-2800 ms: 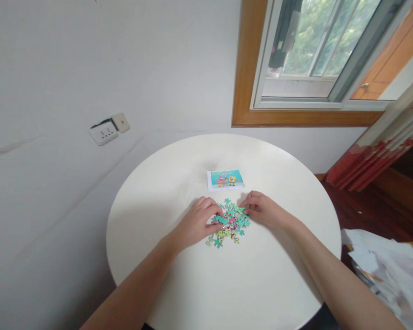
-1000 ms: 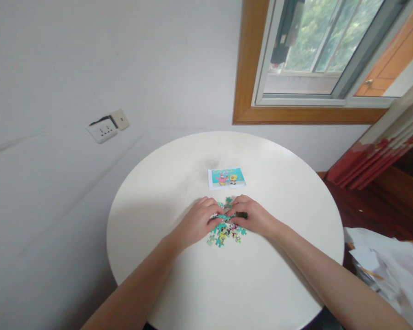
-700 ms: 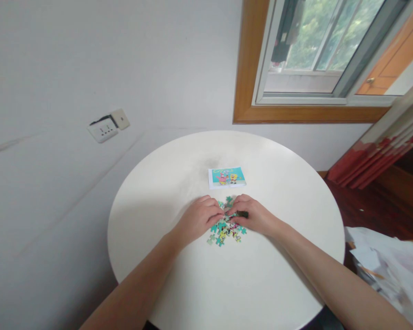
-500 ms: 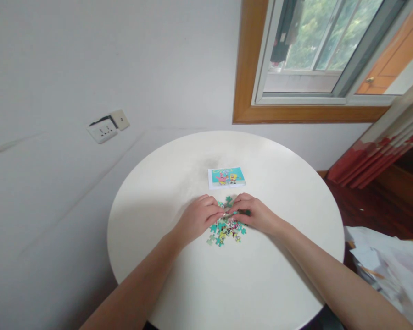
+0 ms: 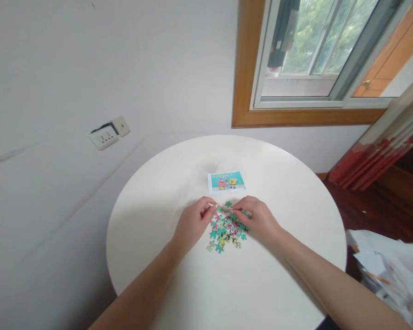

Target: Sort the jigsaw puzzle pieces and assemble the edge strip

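Observation:
A pile of small jigsaw pieces [image 5: 226,230], teal, yellow and pink, lies on the round white table [image 5: 234,291]. Over the far left edge of the pile, my left hand [image 5: 197,215] is closed, thumb and index finger pinching a small pale thing. My right hand [image 5: 253,213] pinches the other side of what looks like puzzle pieces [image 5: 225,208] held between both hands, just above the pile. Behind the hands lies a picture card [image 5: 226,182] with cartoon figures on teal, flat on the table.
A white wall with a socket [image 5: 105,136] borders the table at the left. The wood-framed window [image 5: 242,117] is beyond the far edge. White papers or bags [image 5: 385,266] sit low at the right, below a red and cream curtain [image 5: 361,160].
Both hands have drawn slightly apart, with a pale thing now visible between their fingertips. More of the pile shows beneath them. The view has shifted slightly.

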`<state>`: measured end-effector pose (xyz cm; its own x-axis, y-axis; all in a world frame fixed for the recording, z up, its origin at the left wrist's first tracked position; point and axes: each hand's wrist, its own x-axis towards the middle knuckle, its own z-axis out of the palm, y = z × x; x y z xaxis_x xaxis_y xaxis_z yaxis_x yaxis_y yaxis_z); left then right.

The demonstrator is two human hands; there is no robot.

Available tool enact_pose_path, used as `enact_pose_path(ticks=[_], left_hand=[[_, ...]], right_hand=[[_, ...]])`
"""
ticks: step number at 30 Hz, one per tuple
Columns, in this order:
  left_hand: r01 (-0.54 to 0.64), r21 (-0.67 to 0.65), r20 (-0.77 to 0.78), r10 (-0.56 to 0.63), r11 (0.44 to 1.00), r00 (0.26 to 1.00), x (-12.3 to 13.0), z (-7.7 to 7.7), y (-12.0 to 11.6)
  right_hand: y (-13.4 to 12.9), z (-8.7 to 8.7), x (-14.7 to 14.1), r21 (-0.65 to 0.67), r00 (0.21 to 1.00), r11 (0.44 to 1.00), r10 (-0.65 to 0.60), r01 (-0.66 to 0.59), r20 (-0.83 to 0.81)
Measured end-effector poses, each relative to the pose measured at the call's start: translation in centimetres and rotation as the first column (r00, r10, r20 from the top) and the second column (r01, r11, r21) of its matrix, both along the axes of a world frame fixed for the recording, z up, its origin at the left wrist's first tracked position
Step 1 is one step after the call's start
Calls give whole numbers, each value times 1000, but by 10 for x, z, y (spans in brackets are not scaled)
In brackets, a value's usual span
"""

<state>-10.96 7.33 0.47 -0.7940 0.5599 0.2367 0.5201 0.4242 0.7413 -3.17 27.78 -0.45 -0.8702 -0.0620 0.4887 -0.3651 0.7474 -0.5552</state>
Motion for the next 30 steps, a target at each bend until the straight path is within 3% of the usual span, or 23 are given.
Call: enact_pose_path(ticks=[3,6,10,13,16,18,20,23,30], left_hand=[[-29,20,172,25,999,985,4,-1,3],[16,47,325,-30,999,945,6,-1,9],[77,107,433,-116,991,894,5,0,13],[105,158,464,-168,982,870,2,-1,11],[133,207,473,-217,969,854,-1,-4,9],[155,235,462,-251,960,851,-2,-6,9],[181,257,441,-282,949,852,0,-7,9],[216,276,404,-316,937,858,4,-9,10],[271,312,359,-377,911,854,11,-8,12]], right_hand=[[-4,1,1,191,987,980,-23,53,-159],[-11,3,4,356,973,931,7,78,-231],[-21,3,6,438,966,897,64,54,-250],[-22,2,5,347,964,938,102,-12,-244],[-17,1,2,126,973,983,157,-136,-169],[-13,2,0,-62,989,990,120,-125,-83],[-9,3,-2,-196,999,980,36,-33,9],[-6,4,-3,-254,995,966,-19,43,97],[-8,5,-3,-268,985,962,100,-59,142]])
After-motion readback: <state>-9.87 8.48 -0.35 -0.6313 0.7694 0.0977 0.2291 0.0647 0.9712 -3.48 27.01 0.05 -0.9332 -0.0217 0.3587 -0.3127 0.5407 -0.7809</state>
